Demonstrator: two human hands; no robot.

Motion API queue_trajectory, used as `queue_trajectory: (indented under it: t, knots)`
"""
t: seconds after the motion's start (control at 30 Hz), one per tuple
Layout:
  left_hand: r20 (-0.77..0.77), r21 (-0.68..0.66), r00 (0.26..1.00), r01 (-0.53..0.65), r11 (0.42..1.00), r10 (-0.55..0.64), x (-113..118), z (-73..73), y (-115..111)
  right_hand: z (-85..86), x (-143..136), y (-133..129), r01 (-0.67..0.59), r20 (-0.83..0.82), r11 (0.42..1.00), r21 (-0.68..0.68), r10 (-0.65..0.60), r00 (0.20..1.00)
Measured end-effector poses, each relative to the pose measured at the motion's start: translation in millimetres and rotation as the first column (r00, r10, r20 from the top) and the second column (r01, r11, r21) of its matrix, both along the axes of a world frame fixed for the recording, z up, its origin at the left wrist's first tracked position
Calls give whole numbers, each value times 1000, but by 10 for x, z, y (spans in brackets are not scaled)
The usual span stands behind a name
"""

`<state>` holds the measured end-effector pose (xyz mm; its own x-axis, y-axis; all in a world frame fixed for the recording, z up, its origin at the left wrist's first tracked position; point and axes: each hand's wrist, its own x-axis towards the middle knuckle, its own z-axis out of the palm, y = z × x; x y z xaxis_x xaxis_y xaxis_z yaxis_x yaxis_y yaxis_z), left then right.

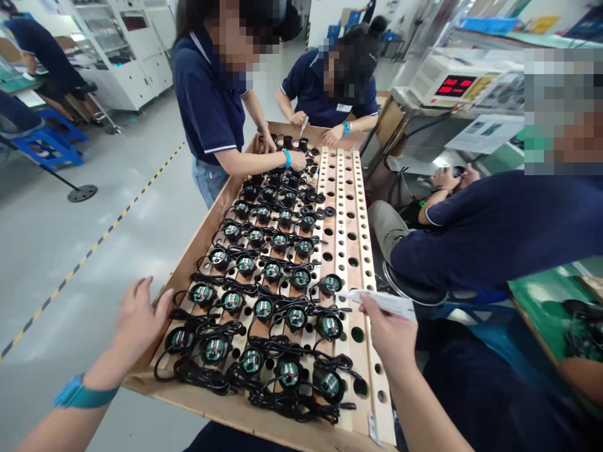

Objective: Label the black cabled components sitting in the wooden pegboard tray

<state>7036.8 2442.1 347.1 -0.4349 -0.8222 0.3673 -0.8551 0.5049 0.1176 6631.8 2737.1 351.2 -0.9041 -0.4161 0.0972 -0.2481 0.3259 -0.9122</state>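
My right hand point(392, 336) grips a white squeeze tube point(387, 304) with a narrow nozzle. The nozzle tip points left, close beside a round black housing point(331, 285) with a green circuit board inside; whether they touch I cannot tell. My left hand point(139, 321) is open, fingers apart, by the left rim of a wooden tray point(195, 242). Rows of similar black housings, such as one near the front point(251, 360), sit on the tray's slats. Bundled black cables point(207, 375) lie between them.
Across the tray, one co-worker point(207, 94) reaches over the housings and another point(306, 78) holds a thin white applicator point(304, 127). To the right sits a person point(494, 226) holding a small dark part. A power supply point(447, 81) with red digits stands behind. Striped tape point(94, 248) marks the floor.
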Motion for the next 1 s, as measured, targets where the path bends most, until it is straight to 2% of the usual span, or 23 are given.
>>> queue_trajectory:
  t: [0.03, 0.1, 0.17, 0.23, 0.33, 0.43, 0.47, 0.53, 0.6, 0.7, 1.0]
  knots:
    - [-32, 2, 997, 66, 998, -65, -63, 13, 99, -30, -102, -24, 17, -9, 1000, -5, -17, 1000]
    - [-107, 7, 959, 264, 965, -262, -340, 45, 371, -130, -263, -93, 5, -17, 1000, -21, -5, 1000]
    - [-154, 23, 890, 438, 899, -429, -750, 65, 664, -258, -364, -177, -47, -39, 998, -52, 45, 998]
    - [-182, 79, 821, 561, 824, -542, -1201, 62, 917, -383, -419, -257, -136, -119, 990, -42, 130, 984]
    - [-173, 216, 730, 683, 698, -661, -1821, 38, 1190, -517, -463, -347, -275, -271, 959, 71, 284, 920]
    - [-73, 317, 613, 762, 565, -786, -2311, 5, 1364, -580, -499, -401, -342, -315, 931, 129, 365, 876]
    - [-32, 340, 583, 771, 539, -812, -2442, -12, 1402, -593, -512, -413, -360, -318, 923, 140, 386, 866]
    - [35, 372, 563, 760, 533, -826, -2649, -60, 1454, -613, -541, -432, -396, -327, 904, 163, 428, 843]
    - [73, 398, 582, 727, 559, -810, -2779, -116, 1479, -632, -568, -445, -425, -332, 887, 180, 462, 822]
    - [85, 415, 608, 698, 583, -789, -2838, -172, 1509, -660, -599, -456, -448, -340, 874, 188, 486, 805]
    - [52, 425, 613, 701, 573, -788, -2676, -187, 1678, -701, -643, -491, -459, -362, 870, 178, 492, 792]
